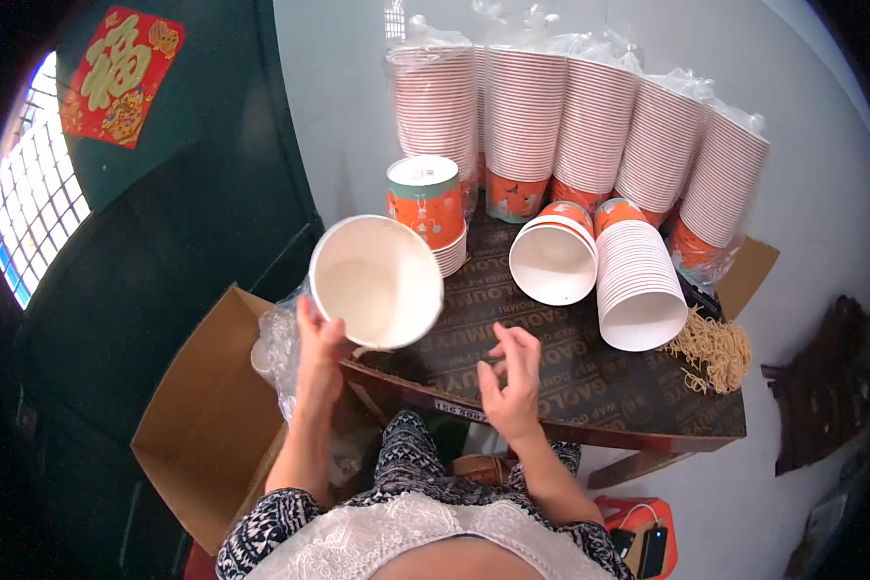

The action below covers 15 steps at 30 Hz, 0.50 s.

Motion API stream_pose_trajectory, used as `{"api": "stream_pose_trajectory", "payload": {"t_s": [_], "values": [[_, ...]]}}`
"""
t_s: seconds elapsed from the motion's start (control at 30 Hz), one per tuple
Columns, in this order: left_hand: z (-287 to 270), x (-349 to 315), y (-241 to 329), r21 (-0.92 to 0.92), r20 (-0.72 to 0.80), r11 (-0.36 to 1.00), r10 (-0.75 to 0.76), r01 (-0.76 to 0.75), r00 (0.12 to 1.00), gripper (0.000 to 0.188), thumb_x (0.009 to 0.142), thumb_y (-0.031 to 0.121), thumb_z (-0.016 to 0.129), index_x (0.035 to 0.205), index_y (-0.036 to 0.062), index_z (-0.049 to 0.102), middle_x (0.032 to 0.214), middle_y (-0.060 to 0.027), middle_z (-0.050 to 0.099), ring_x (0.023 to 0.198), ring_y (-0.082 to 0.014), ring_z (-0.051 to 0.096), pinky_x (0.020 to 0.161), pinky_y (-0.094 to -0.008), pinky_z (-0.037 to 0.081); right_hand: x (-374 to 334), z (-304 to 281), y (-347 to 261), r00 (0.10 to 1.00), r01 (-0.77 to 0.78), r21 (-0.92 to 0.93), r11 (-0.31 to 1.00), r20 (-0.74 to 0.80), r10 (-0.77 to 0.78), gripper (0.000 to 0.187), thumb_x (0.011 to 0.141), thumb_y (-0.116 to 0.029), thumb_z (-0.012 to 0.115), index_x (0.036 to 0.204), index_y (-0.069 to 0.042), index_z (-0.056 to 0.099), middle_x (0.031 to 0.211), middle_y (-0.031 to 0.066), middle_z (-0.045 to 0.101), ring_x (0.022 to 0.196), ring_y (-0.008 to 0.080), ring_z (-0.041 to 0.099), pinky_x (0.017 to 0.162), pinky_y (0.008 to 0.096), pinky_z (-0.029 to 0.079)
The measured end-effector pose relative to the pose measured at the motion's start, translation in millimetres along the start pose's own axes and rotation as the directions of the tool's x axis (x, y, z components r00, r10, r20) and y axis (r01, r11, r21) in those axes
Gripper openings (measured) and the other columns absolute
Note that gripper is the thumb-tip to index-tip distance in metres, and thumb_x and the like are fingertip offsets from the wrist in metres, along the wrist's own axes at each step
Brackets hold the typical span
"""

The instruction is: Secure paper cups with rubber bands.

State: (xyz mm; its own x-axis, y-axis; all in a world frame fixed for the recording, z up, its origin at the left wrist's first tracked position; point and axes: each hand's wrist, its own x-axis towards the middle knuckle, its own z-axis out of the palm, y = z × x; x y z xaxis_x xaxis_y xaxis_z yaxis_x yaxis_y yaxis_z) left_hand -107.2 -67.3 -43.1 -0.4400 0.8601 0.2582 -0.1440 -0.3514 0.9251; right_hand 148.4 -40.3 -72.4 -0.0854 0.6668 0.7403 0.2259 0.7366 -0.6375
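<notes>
Holding one white paper bowl (377, 280) centre-left, left hand (316, 353) grips it; right hand (512, 382) empty, fingers loosely curled; wrapped bowl stacks (590, 126) remain along the top.

The paper bowl (377, 280) was white inside; the stacked bowls (527, 116) were orange with white ribbed rims; the table (590, 387) was dark brown, lettered.

I see the left hand (317, 360) holding a white paper bowl (377, 280) tilted over the dark table (590, 387), while the right hand (512, 382) hovers empty beside it, fingers half curled.
</notes>
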Motion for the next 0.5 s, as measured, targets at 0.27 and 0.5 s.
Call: {"api": "stream_pose_trajectory", "payload": {"t_s": [0.27, 0.5], "values": [[-25, 112, 44, 0.649, -0.305, 0.756, 0.356, -0.081, 0.883, 0.117, 0.061, 0.044, 0.084, 0.149, -0.0025, 0.022, 0.142, -0.028, 0.037, 0.134, -0.0377, 0.037, 0.11, -0.046, 0.034, -27, -42, 65, 0.984, -0.18, -0.239, 0.954, -0.055, 0.172, 0.03, 0.086, 0.004, 0.061, 0.116, 0.004, 0.059, 0.118, 0.0123, 0.05, 0.084, 0.0161, 0.056, 0.06, 0.0235, 0.049], [18, 208, 63, 0.925, 0.051, 0.251, 0.663, -0.285, 0.747, 0.12, 0.058, 0.049, 0.084, 0.146, -0.0025, 0.02, 0.14, -0.0319, 0.029, 0.133, -0.0449, 0.028, 0.11, -0.0546, 0.025, -34, -39, 72, 0.979, -0.172, -0.334, 0.927, 0.044, 0.198, 0.02, 0.093, -0.011, 0.06, 0.108, 0.002, 0.062, 0.114, 0.014, 0.055, 0.084, 0.0283, 0.063, 0.07, 0.0387, 0.052]]}}
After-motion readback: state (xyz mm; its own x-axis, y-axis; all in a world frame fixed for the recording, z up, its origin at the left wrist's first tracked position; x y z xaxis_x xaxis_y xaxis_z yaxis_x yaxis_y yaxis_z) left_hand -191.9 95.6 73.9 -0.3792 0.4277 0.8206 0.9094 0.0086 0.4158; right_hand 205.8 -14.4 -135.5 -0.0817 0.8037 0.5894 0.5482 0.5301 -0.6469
